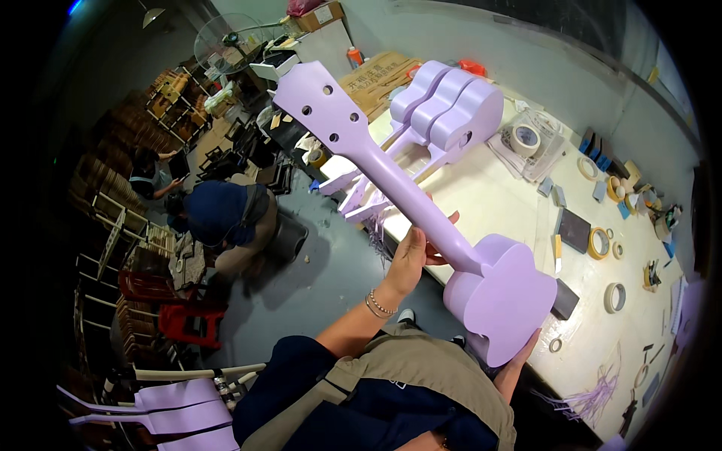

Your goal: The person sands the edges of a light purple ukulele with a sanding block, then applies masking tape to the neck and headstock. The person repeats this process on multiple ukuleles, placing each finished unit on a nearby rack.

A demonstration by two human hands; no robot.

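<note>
A glossy lilac ukulele body with neck (pixel 504 289) is held up in front of me, back side toward me. Its headstock, with several peg holes and no pegs, points to the far left. My left hand (pixel 412 259) is closed round the neck near the heel, thumb on the near side. Against the lower right edge of the body rests my right hand (pixel 523 355), gripping it; most of its fingers are hidden behind the instrument. Beyond it, more lilac ukuleles (pixel 470 113) stand side by side on the white table (pixel 481 199).
Tape rolls (pixel 615 298), a dark block (pixel 574 230) and a yellow-handled knife (pixel 558 254) lie on the table. Purple strips (pixel 590 398) hang at its near edge. A rack of lilac ukuleles (pixel 184 406) is at my lower left. Another person (pixel 226 214) sits left, near a red stool (pixel 192 323).
</note>
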